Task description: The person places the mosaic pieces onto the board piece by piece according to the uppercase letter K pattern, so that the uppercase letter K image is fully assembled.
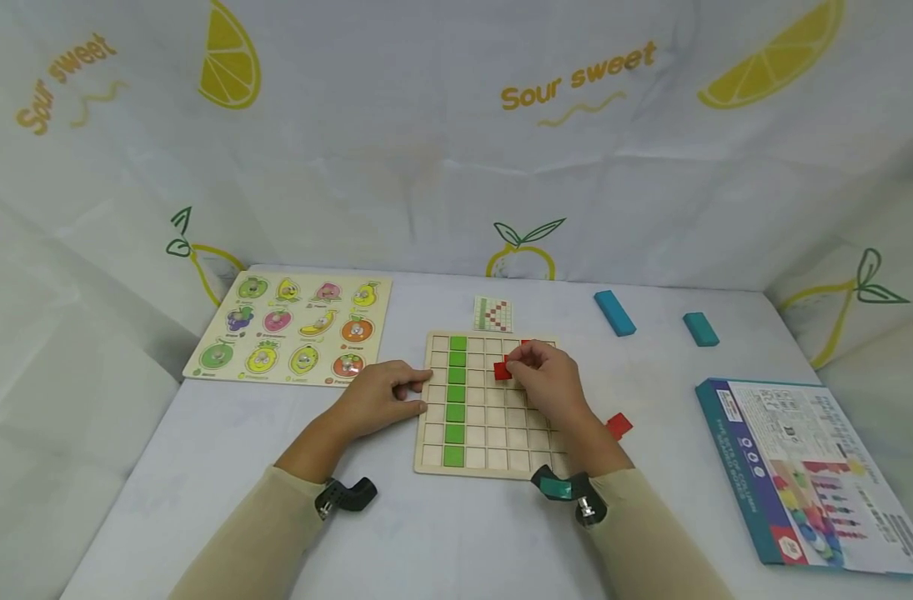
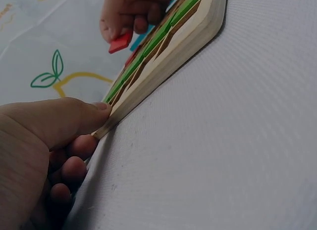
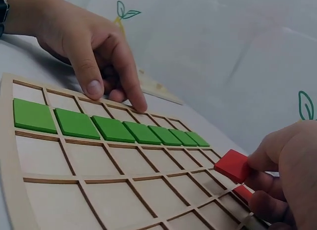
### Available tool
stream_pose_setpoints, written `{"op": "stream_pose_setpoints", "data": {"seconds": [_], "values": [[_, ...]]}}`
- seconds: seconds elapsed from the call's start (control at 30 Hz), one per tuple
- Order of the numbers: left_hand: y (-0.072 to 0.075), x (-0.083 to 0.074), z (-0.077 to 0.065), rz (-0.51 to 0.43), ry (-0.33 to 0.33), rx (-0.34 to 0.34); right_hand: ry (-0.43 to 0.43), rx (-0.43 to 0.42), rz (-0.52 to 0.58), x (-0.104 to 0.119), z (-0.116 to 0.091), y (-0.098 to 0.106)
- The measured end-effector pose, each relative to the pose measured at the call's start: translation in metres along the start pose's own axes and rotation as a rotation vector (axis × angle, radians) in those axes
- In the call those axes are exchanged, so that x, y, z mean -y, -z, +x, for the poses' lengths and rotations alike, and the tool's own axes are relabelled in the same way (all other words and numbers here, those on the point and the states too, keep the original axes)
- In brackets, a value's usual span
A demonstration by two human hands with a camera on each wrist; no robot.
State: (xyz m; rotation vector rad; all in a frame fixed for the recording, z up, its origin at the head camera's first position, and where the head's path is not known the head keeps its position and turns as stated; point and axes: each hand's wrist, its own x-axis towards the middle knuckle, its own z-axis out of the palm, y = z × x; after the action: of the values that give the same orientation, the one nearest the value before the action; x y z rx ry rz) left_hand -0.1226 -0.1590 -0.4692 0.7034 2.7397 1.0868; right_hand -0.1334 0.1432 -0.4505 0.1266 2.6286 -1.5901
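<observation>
A wooden grid board (image 1: pixel 476 467) lies on the table, with a column of green square tiles (image 1: pixel 454 413) set in its second column from the left. My left hand (image 1: pixel 381 400) rests at the board's left edge, thumb and index finger touching the rim. Between thumb and fingers, my right hand (image 1: pixel 549 383) pinches a red square tile (image 3: pixel 233 166), tilted over the board's upper cells. Another red tile (image 3: pixel 243 193) shows in the grid beyond it, partly hidden by the right hand. Loose red tiles (image 1: pixel 619 426) lie beside the right forearm.
A small grid pattern card (image 1: pixel 494 315) lies behind the board. To the left is a fruit picture board (image 1: pixel 291 329). Blue (image 1: pixel 614 313) and teal (image 1: pixel 700 329) blocks lie at the back right, and a flat printed box (image 1: pixel 816 475) at the right.
</observation>
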Motion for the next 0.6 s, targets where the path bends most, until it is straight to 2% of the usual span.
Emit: {"op": "stream_pose_setpoints", "data": {"seconds": [0.13, 0.33, 0.47, 0.6], "values": [[0.000, 0.000, 0.000, 0.004, -0.005, 0.001, 0.034, -0.060, -0.060, -0.001, -0.002, -0.010], [-0.001, 0.000, 0.001, -0.002, -0.015, -0.006, 0.032, -0.126, -0.176, -0.002, -0.007, -0.021], [-0.001, 0.001, 0.001, -0.001, -0.016, -0.011, 0.056, -0.130, -0.236, -0.003, -0.008, -0.024], [-0.002, 0.002, 0.001, 0.003, -0.012, -0.012, 0.095, -0.100, -0.289, -0.004, -0.010, -0.022]]}}
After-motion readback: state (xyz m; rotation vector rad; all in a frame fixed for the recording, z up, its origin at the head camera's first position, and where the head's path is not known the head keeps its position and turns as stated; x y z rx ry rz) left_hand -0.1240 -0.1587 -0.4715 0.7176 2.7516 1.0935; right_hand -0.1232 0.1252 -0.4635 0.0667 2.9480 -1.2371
